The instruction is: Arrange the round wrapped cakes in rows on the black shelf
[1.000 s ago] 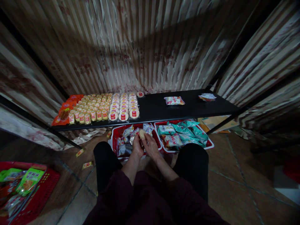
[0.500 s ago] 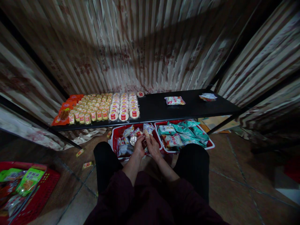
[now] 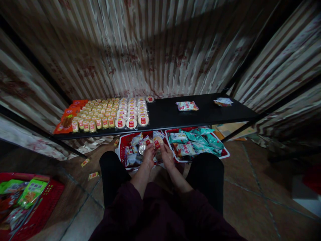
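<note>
My left hand and my right hand meet over a red basket on the floor between my knees. Together they pinch a small round wrapped cake with a red label, fingers closed on it. The basket holds several wrapped snack packs. Beyond it a low black shelf carries rows of the same round cakes and smaller yellow packs.
A second red basket with green and white snack bags sits to the right under the shelf. Two loose packets lie on the shelf's right half. Another red basket stands at lower left. Small packs lie on the tiled floor. Striped curtains surround the space.
Both hands have shifted slightly right and forward over the basket, turning the round cake so its red label faces up.
</note>
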`<state>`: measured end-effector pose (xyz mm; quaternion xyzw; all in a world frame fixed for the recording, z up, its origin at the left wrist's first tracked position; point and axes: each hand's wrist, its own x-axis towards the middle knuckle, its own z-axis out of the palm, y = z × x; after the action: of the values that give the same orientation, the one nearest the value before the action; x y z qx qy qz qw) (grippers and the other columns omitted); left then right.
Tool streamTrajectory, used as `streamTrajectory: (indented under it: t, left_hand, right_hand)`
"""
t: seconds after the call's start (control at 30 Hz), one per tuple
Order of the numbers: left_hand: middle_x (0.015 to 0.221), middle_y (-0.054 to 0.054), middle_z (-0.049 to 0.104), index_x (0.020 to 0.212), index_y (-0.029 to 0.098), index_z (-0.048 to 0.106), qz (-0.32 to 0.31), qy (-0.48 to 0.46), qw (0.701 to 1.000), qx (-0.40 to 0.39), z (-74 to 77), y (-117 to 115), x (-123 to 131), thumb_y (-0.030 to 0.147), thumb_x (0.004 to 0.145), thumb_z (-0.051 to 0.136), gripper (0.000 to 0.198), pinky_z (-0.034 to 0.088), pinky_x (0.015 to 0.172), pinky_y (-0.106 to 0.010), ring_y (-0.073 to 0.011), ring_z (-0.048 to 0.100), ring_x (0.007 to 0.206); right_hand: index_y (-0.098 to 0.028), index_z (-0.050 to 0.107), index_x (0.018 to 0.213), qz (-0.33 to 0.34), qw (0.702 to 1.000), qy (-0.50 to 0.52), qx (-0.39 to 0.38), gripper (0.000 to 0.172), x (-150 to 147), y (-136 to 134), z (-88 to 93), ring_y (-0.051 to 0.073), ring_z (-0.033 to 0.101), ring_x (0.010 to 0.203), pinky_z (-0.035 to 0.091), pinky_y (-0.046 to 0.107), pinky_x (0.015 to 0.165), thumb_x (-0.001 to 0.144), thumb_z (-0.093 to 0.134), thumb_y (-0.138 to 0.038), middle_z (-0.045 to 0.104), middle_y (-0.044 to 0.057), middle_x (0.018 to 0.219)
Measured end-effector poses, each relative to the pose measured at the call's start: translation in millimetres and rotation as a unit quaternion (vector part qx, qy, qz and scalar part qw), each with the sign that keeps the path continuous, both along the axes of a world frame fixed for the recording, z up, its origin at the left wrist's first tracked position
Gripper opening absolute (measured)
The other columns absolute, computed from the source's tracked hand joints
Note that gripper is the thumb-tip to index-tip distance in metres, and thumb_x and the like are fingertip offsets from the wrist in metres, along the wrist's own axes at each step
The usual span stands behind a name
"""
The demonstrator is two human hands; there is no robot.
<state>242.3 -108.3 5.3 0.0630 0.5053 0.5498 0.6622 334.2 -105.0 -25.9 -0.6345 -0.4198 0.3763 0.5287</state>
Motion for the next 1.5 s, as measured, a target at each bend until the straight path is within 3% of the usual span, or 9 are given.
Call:
streamTrajectory:
  t: [0.43, 0.8, 0.97, 1.17, 1.5]
  left_hand:
    - [0.076, -0.001, 0.067, 0.087, 0.019, 0.065, 0.016, 0.012, 1.000, 0.006, 0.2, 16, 3, 0.009, 0.066, 0.062, 0.023, 0.043, 0.066, -0.020, -0.0092, 0.060, 0.068]
    - [0.073, -0.001, 0.066, 0.085, 0.017, 0.067, 0.014, 0.020, 0.999, 0.030, 17.6, 27, 4, 0.010, 0.064, 0.061, 0.024, 0.041, 0.060, -0.019, -0.0071, 0.056, 0.060]
    - [0.077, -0.002, 0.068, 0.084, 0.017, 0.068, 0.017, 0.020, 0.999, 0.045, 22.1, 36, 6, 0.010, 0.061, 0.065, 0.024, 0.041, 0.063, -0.020, -0.0075, 0.057, 0.061]
    - [0.084, -0.003, 0.069, 0.084, 0.018, 0.068, 0.014, 0.020, 0.998, 0.056, 20.1, 48, 7, 0.012, 0.063, 0.066, 0.022, 0.042, 0.069, -0.022, -0.0089, 0.059, 0.068]
    - [0.075, -0.002, 0.066, 0.081, 0.018, 0.068, 0.004, 0.040, 0.997, 0.065, 31.0, 63, 7, 0.013, 0.061, 0.065, 0.021, 0.042, 0.074, -0.024, -0.0114, 0.059, 0.071]
  right_hand:
    - [-0.015, 0.066, 0.104, -0.019, 0.999, 0.011, 0.038, 0.053, 9, 16, 5.3, 0.022, 0.061, 0.087, 0.047, 0.035, 0.080, 0.075, 0.053, -0.057, 0.070, 0.009, 0.097]
    - [-0.015, 0.067, 0.102, -0.033, 0.998, 0.030, 0.039, 0.049, 13, 34, 10.5, 0.023, 0.061, 0.085, 0.048, 0.036, 0.078, 0.075, 0.054, -0.054, 0.070, 0.008, 0.089]
    - [-0.014, 0.067, 0.100, -0.034, 0.998, 0.031, 0.045, 0.049, 15, 42, 15.0, 0.022, 0.062, 0.081, 0.049, 0.035, 0.075, 0.075, 0.054, -0.054, 0.069, 0.008, 0.086]
    - [-0.014, 0.063, 0.111, -0.039, 0.998, 0.021, 0.039, 0.055, 16, 52, 15.2, 0.021, 0.061, 0.079, 0.049, 0.035, 0.073, 0.075, 0.052, -0.054, 0.070, 0.008, 0.089]
    - [-0.014, 0.062, 0.112, -0.035, 0.998, 0.013, 0.048, 0.054, 19, 68, 20.4, 0.023, 0.061, 0.084, 0.049, 0.036, 0.077, 0.078, 0.048, -0.054, 0.069, 0.009, 0.093]
